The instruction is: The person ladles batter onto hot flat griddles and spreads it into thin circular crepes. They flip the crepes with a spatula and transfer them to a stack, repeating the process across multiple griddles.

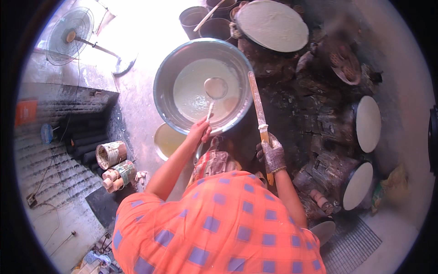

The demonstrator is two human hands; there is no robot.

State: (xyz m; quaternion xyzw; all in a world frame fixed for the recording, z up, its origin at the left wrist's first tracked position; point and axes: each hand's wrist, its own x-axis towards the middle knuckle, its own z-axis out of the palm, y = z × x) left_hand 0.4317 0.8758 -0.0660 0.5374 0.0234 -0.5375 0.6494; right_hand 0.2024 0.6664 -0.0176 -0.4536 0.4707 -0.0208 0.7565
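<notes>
A large metal basin (167, 80) of pale, runny batter (191, 92) stands before me. My left hand (200, 132) grips the handle of a ladle, whose round bowl (215, 88) is over the batter and looks full; whether it touches the surface I cannot tell. In a knitted glove, my right hand (272, 154) holds a long, flat wooden spatula (256, 99) by its yellowish handle. The spatula's tip reaches beside the basin's right rim. Past it, a round griddle carries a thin sheet of batter (272, 26).
More batter-covered round griddles (368, 124) stand on stoves along the right. A shallower vessel of yellowish liquid (167, 140) sits under the basin's left side. Buckets (193, 20) are at the top, a standing fan (70, 36) at upper left, perforated briquettes (113, 179) at left.
</notes>
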